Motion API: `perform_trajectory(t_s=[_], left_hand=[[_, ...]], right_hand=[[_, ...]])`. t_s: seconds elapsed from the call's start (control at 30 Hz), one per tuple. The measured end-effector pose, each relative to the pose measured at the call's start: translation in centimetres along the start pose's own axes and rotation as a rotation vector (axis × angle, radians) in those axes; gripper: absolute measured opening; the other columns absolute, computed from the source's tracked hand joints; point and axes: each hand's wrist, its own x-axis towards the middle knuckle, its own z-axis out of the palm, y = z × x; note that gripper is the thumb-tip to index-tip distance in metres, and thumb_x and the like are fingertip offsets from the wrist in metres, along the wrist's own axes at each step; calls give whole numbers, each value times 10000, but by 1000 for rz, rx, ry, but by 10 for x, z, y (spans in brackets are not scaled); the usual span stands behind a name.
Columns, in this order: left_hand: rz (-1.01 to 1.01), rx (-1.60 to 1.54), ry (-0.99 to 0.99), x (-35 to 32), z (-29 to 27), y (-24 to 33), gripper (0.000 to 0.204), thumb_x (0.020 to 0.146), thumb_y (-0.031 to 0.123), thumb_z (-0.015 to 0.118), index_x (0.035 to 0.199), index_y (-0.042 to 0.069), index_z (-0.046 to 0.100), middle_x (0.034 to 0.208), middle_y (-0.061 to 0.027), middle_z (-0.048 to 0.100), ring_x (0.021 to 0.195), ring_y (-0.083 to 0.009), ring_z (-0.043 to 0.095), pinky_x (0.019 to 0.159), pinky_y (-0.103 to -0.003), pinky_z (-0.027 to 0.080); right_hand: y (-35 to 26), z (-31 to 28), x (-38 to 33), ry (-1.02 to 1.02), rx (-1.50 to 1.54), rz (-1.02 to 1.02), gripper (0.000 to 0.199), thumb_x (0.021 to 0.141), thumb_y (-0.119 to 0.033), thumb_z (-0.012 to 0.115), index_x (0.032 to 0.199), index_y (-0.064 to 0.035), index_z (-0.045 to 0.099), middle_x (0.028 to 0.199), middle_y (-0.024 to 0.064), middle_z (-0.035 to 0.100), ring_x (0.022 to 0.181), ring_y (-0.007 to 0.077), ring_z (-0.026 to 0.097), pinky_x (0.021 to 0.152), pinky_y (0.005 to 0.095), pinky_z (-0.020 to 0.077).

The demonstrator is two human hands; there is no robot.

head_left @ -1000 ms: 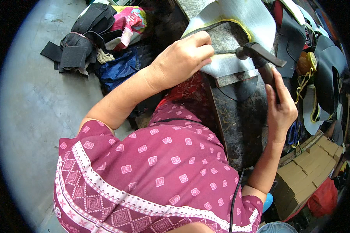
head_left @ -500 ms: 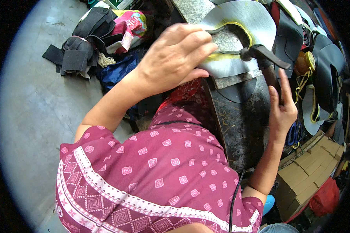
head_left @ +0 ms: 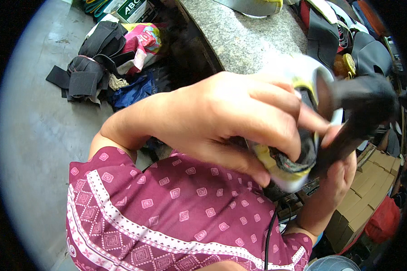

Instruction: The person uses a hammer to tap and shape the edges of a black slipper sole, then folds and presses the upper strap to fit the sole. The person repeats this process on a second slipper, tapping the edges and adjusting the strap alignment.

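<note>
My left hand point(head_left: 230, 110) is closed on a curved grey shoe-upper-like piece point(head_left: 296, 183), holding it up off the stone slab point(head_left: 253, 43). Yellow, glue-like edging runs round the piece's dark inner opening, and the fingers reach into that opening. Close beside it, my right hand point(head_left: 341, 174) grips a dark hammer point(head_left: 368, 101), smeared by motion and nearer the camera. The hammer hides part of the right hand and of the piece. One finger of the right hand seems to touch the piece.
Another grey piece point(head_left: 253, 8) lies at the slab's far edge. Black sheet pieces point(head_left: 323, 38) and a yellow-lidded jar point(head_left: 348, 63) crowd the right side. Cardboard boxes point(head_left: 364, 189) stand lower right. Bundled black strips point(head_left: 86, 74) lie on the floor at left.
The grey piece has been lifted off the slab and brought closer, turned in my left hand. My right hand and the hammer have come up beside it.
</note>
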Motion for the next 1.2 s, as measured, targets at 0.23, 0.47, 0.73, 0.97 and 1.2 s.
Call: perform_trajectory(t_s=[0.23,0.47,0.73,0.97,1.2], left_hand=[[-716,-341,-184,-2,-5,1,361,830,335,813,875,-5,700,709,-49,638,661,-74,565,591,-267,448],[-622,321,-10,-5,3,-57,245,911,248,693,958,14,640,751,-119,632,685,-213,618,644,-327,478],[-525,816,73,2,-20,-111,214,805,191,718,960,52,673,847,-149,668,835,-323,687,757,-423,544],[-721,817,-132,7,-28,-130,232,792,275,730,888,68,689,770,-168,684,782,-351,696,710,-462,533],[-704,848,-166,9,-26,-131,208,798,258,713,877,78,646,776,-151,678,784,-355,689,719,-469,533]], right_hand=[[-30,-13,-19,141,256,412,795,628,-371,886,1168,61,493,816,114,641,650,160,634,608,257,503],[22,-40,71,-75,-457,100,569,739,-163,824,1214,24,573,1021,44,627,926,123,583,838,276,482],[77,-7,131,18,-1098,-139,458,808,-203,783,1190,-93,555,763,162,672,776,377,698,701,467,530],[58,-14,122,174,-1369,-511,461,845,-279,765,1218,-80,583,1062,124,679,973,317,680,804,413,547],[49,-9,69,158,-1320,-232,510,960,-317,653,1433,-219,489,991,168,718,816,376,713,668,461,559]])
